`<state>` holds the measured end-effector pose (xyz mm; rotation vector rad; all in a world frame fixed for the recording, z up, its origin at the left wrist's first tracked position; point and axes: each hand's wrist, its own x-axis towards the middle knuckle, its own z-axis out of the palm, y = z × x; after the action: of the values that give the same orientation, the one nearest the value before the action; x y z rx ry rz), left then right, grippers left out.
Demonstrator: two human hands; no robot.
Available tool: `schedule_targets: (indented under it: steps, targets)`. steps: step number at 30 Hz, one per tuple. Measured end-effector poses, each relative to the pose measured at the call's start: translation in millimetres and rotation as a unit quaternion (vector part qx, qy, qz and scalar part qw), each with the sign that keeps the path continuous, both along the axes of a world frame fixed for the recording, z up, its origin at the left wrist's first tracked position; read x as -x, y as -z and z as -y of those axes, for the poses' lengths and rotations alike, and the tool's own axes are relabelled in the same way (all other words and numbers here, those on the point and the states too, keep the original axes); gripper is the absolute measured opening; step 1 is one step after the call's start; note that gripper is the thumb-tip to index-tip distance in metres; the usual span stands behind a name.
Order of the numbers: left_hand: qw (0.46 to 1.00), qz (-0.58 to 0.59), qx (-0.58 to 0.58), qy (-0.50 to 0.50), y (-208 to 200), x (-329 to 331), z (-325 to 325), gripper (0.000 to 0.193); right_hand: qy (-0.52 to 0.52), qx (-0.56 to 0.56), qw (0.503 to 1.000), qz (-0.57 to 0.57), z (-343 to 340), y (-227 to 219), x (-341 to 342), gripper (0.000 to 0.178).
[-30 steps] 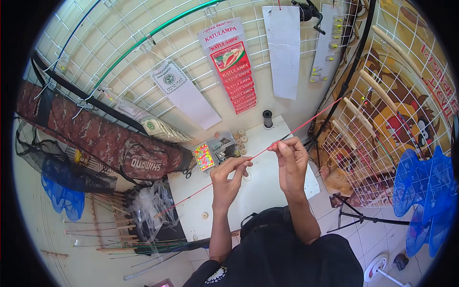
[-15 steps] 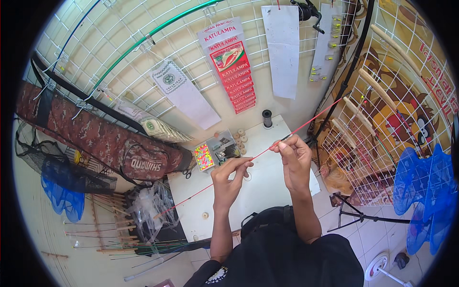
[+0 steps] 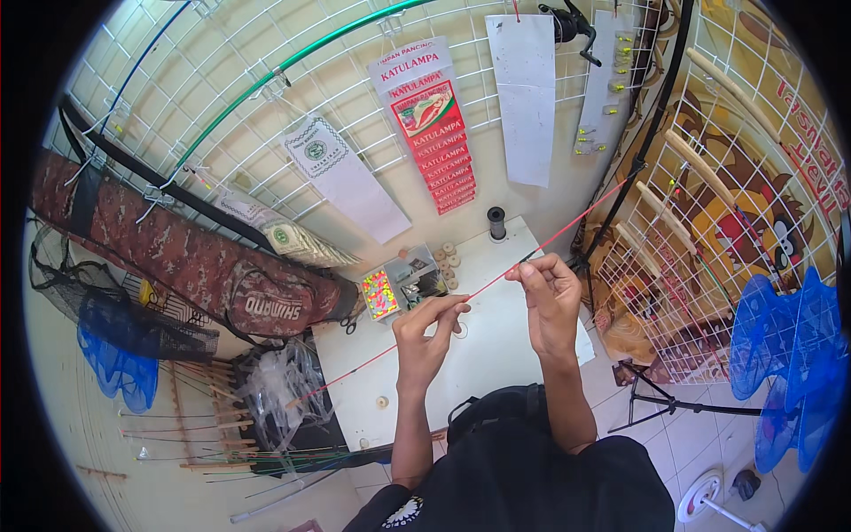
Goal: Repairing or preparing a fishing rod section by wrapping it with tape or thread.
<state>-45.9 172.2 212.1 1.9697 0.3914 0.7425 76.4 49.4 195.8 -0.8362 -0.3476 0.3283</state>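
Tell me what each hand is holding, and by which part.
A thin red rod: the left hand pinches it near its middle, the right hand farther along to the right, beside a dark section.

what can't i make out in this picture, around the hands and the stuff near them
Head view: the bits of the red rod pinched by the left hand and right hand, covered by the fingers.
Head view: the upper end of the green pole, cut off by the top edge.
Head view: the dark contents of the clear box, too small to identify.
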Motion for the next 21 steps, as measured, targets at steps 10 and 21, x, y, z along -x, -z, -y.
schedule_targets:
  steps: [10,21]
  targets:
    - [1.000,-0.008,-0.018,-0.001,3.5,1.8,-1.6,0.015,0.043,-0.047,0.998,-0.022,-3.9,7.9,1.5,0.017]
    - [0.999,-0.018,-0.027,-0.002,6.8,1.0,0.9,0.015,0.205,0.039,0.972,0.107,-10.5,1.2,10.6,0.025]
